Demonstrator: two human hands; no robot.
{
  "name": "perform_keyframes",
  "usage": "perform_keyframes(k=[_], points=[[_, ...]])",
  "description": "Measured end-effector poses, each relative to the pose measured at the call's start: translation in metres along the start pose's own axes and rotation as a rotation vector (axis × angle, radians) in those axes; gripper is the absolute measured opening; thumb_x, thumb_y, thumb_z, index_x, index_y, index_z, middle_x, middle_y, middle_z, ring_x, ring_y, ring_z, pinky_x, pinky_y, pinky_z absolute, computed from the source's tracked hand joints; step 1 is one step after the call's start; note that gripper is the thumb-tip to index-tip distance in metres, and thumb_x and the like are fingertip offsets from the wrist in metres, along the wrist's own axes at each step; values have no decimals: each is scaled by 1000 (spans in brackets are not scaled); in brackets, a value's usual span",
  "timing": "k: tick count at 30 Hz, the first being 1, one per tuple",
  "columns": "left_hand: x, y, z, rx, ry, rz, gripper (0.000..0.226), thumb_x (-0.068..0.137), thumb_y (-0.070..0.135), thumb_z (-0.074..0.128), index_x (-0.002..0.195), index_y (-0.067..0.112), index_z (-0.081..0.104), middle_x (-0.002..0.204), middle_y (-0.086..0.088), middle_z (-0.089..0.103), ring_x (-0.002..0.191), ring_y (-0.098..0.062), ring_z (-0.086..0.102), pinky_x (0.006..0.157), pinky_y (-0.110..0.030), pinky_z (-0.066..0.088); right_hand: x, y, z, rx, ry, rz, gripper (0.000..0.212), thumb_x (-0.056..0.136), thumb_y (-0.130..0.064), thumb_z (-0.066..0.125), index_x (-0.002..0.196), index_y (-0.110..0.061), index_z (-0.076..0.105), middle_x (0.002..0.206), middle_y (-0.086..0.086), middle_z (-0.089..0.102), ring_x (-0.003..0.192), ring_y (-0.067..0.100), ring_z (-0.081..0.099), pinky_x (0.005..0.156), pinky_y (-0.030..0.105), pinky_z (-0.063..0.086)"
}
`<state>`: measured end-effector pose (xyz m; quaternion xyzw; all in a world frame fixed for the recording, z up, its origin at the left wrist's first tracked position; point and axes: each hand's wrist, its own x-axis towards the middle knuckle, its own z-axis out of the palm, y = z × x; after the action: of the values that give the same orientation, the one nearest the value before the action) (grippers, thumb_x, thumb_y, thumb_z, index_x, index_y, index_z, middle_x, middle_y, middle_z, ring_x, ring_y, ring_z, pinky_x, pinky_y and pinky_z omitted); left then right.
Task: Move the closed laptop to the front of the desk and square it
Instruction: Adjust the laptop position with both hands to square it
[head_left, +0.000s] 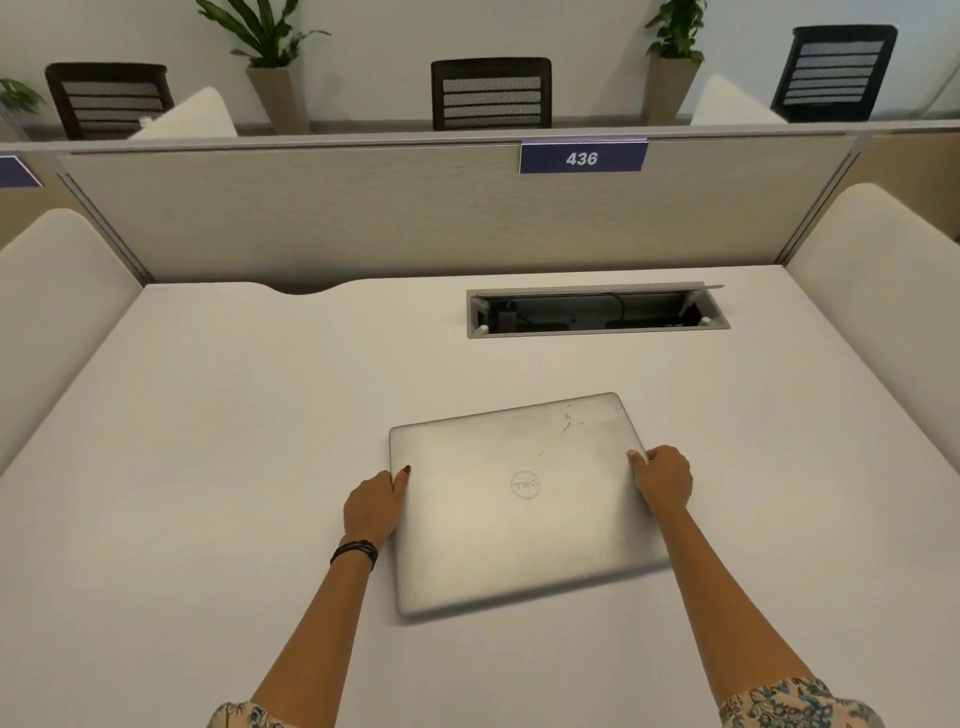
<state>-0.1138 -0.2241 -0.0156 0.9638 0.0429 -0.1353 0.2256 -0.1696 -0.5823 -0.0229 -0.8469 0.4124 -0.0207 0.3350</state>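
A closed silver laptop (519, 499) lies flat on the white desk (208, 467), near the middle and slightly right. It sits skewed, its right side turned further from me than its left. My left hand (373, 508) grips its left edge, thumb on the lid. My right hand (664, 478) grips its right edge, thumb on top as well. A dark band is on my left wrist.
An open cable hatch (597, 312) with wires inside is sunk into the desk behind the laptop. A grey partition (363, 208) with a blue sign reading 436 closes the back. Padded white dividers (883, 291) flank both sides. Chairs and plants stand beyond.
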Motion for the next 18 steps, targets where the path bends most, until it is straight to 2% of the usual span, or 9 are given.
perform_keyframes(k=[5, 8, 11, 13, 15, 18], points=[[0, -1, 2, -7, 25, 5, 52, 99, 43, 33, 54, 17, 29, 54, 2, 40, 63, -23, 47, 60, -30, 37, 5, 3, 1, -35, 6, 1, 32, 88, -30, 58, 69, -8, 45, 76, 12, 49, 71, 25, 46, 64, 31, 33], [-1, 1, 0, 24, 16, -12, 51, 99, 43, 31, 55, 16, 30, 57, 1, 45, 65, -24, 50, 64, -33, 44, 6, 4, 2, -55, 4, -3, 40, 88, -31, 57, 59, -13, 38, 77, 12, 47, 72, 25, 45, 65, 32, 32], [-3, 7, -2, 98, -20, -29, 44, 99, 43, 30, 71, 10, 41, 83, -10, 62, 82, -31, 61, 68, -32, 44, 4, 2, 0, -73, -22, 10, 33, 89, -34, 55, 70, -9, 44, 81, 13, 49, 76, 28, 49, 66, 32, 34], [-4, 10, -2, 114, -59, -38, 40, 98, 44, 32, 84, 8, 42, 94, -13, 63, 93, -32, 63, 68, -29, 40, 4, 3, 0, -82, -47, 15, 33, 90, -36, 53, 76, -7, 45, 83, 16, 52, 77, 27, 49, 67, 32, 35], [-4, 9, -2, 82, -103, -69, 42, 97, 47, 34, 88, 7, 42, 89, -10, 58, 88, -31, 63, 68, -29, 41, 5, 2, 0, -96, -57, 10, 35, 91, -39, 51, 77, -7, 46, 92, 24, 61, 80, 31, 55, 67, 33, 37], [-1, 5, -2, -27, -153, -144, 48, 93, 52, 38, 88, 5, 47, 79, -7, 57, 73, -28, 58, 66, -29, 44, 5, 0, 0, -118, -65, 19, 45, 92, -41, 49, 87, 2, 58, 104, 25, 64, 98, 40, 61, 74, 38, 46]])
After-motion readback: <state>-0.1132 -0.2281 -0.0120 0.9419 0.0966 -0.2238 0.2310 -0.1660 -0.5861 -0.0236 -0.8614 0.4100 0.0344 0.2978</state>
